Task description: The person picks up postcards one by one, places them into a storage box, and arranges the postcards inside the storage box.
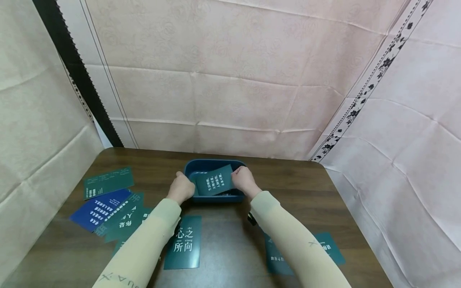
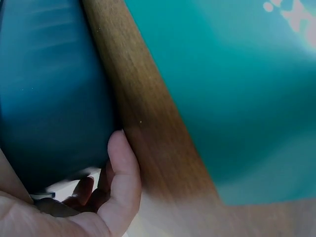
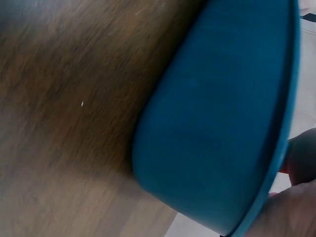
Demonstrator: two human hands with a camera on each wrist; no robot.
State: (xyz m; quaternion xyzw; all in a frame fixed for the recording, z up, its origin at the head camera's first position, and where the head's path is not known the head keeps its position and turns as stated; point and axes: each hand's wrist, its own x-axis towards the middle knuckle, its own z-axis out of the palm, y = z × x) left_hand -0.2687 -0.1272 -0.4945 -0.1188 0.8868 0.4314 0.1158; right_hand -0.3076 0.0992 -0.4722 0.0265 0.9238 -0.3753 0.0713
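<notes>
A dark blue plastic basin [image 1: 216, 199] stands near the far edge of the wooden table, with several green printed cards [image 1: 215, 181] inside, one slanting up toward the right end. My left hand [image 1: 181, 188] grips the basin's left end; in the left wrist view its fingers [image 2: 126, 173] curl round the outer wall. At the opposite end my right hand [image 1: 245, 181] holds the rim, beside the slanting card's edge. Only part of that hand [image 3: 291, 212] shows in the right wrist view, next to the basin's rim [image 3: 282, 143]. Some of the right fingers are hidden.
Green cards and a blue card [image 1: 101, 210] lie overlapping on the table's left side. One green card [image 1: 183, 244] lies between the forearms, and others [image 1: 329, 247] are partly under the right forearm. Pale cloth [image 1: 230, 100] hangs behind the table and at both sides.
</notes>
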